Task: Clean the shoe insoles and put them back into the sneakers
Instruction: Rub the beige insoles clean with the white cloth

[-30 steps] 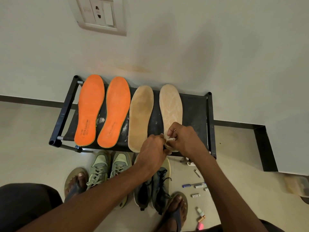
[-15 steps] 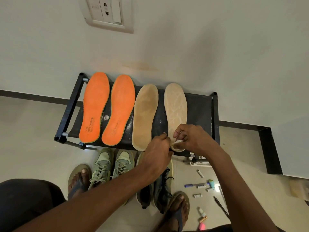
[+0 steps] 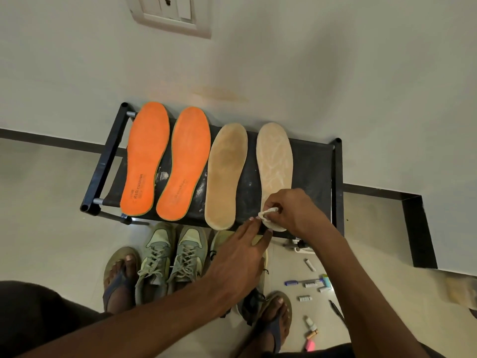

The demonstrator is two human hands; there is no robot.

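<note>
While right hand (image 3: 291, 210) pinches white wipe (image 3: 268, 212), pale insole (image 3: 275, 171) heel hidden, left hand (image 3: 240, 257) fingers straight

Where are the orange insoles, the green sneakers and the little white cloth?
orange insoles (image 3: 147, 161): head view, middle of the left one.
green sneakers (image 3: 189, 257): head view, laces of the right one.
white cloth (image 3: 268, 211): head view, wad pinched in the right hand's fingers.

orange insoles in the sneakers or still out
Out. Both orange foam insoles lie flat on the black rack, while the green lace-up sneakers stand on the floor below.
</note>
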